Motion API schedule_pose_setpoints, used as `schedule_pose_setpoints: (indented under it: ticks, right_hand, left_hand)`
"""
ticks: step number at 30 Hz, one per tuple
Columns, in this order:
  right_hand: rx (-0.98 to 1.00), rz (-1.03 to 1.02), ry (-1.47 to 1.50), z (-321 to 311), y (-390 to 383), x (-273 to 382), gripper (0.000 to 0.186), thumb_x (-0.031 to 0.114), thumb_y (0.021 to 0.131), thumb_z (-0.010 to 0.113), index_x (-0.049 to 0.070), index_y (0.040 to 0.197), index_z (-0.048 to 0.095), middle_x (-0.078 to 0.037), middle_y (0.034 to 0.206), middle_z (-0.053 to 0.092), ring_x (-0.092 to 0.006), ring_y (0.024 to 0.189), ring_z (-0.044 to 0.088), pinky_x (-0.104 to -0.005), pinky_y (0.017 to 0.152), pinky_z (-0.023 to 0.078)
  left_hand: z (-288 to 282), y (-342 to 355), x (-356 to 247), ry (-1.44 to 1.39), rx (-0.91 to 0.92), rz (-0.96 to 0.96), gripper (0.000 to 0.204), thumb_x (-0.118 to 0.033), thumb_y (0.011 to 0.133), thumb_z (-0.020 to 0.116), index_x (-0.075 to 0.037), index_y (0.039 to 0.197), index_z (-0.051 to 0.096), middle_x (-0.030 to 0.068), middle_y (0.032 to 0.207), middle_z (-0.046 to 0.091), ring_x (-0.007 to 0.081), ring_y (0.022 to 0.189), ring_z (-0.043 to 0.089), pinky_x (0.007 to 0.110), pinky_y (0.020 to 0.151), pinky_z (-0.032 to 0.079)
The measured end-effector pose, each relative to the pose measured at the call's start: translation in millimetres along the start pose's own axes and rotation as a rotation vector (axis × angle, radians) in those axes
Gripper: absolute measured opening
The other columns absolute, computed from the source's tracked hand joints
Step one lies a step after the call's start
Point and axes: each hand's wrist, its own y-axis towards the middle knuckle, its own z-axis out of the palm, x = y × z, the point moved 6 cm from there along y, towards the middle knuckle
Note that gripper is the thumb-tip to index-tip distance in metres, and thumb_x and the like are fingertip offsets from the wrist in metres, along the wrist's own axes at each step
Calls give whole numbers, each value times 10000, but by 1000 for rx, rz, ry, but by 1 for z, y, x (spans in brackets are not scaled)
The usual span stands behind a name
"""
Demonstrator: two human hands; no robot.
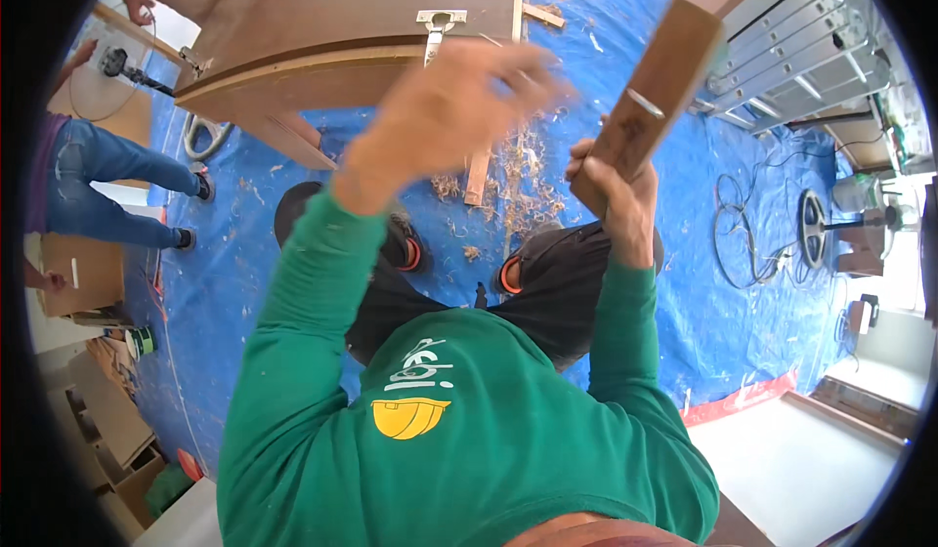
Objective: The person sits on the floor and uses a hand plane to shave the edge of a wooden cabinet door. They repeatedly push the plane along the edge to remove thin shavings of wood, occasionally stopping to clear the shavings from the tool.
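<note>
My right hand (625, 195) grips a wooden hand plane (657, 83) by its lower end. The plane stands tilted up, its flat face with the slot and pale metal blade strip showing. My left hand (445, 107) is raised, blurred by motion, its fingers stretched out and apart with nothing visible in them. It passes in front of a brown wooden cabinet panel (322, 10), hiding part of that panel's edge. A metal cabinet hinge (442, 20) sits on the panel just beyond this hand. Curled wood shavings (518, 181) lie on the floor between my feet.
Blue plastic sheeting (234, 283) covers the floor. A wood strip (478, 176) lies among the shavings. At the right are a folded aluminium ladder (791, 54), a coiled cable (738, 244) and a round-based stand (811, 227). At left stands another person in jeans (107, 156).
</note>
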Motion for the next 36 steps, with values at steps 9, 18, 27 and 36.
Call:
schedule_pose_setpoints:
  ticks: [9,18,27,36]
  right_hand:
    - [-50,127,-99,72,112,-11,590,508,1105,598,-52,1287,560,-59,870,606,-150,699,630,-320,599,566]
    - [-34,-191,-587,88,181,-11,525,469,1115,543,26,1392,597,-90,841,621,-164,634,605,-337,505,483]
    - [33,-185,-636,94,128,-5,600,496,1093,567,60,1505,565,-79,848,618,-163,652,622,-346,527,494]
    - [9,-34,-657,101,153,2,577,396,1124,481,-75,1454,532,-473,1385,592,-642,1223,609,-568,1097,494]
  left_hand:
    - [-103,15,167,703,-185,69,605,-475,1023,745,-220,1561,639,4,1707,517,250,1623,395,496,1352,316]
    - [-82,16,169,914,-405,132,645,-691,921,714,-398,1495,685,-102,1627,600,201,1539,517,462,1341,353]
    - [-91,8,139,735,-410,105,580,-534,890,842,-178,1346,806,83,1491,718,310,1472,597,525,1262,409]
    - [-92,10,137,736,-400,75,582,-491,893,856,-158,1365,794,89,1521,697,307,1486,584,531,1268,402]
